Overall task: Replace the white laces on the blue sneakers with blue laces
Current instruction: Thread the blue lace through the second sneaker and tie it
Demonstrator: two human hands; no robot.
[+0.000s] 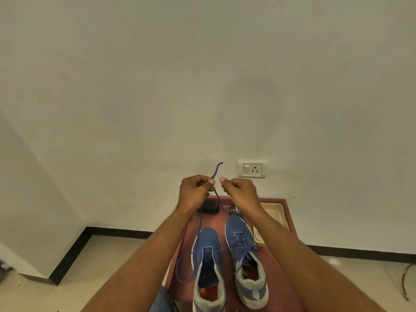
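Note:
Two blue sneakers stand side by side on a red table (pixel 186 239). The right sneaker (pixel 245 257) is laced in blue. The left sneaker (pixel 208 264) has an open throat, and a blue lace (pixel 200 224) rises from it. My left hand (pixel 194 193) pinches that lace high above the shoes; its tip sticks up past my fingers, and a slack loop hangs over the shoe's left side. My right hand (pixel 238 192) is curled just right of the lace; whether it holds the lace is unclear.
A cream tray (pixel 273 211) with white laces (pixel 258 236) in it sits at the table's right side. A black object (pixel 210 208) and a small dark packet (pixel 235 210) lie at the table's far edge. A wall socket (pixel 252 169) is behind. A cable (pixel 406 282) lies on the floor at right.

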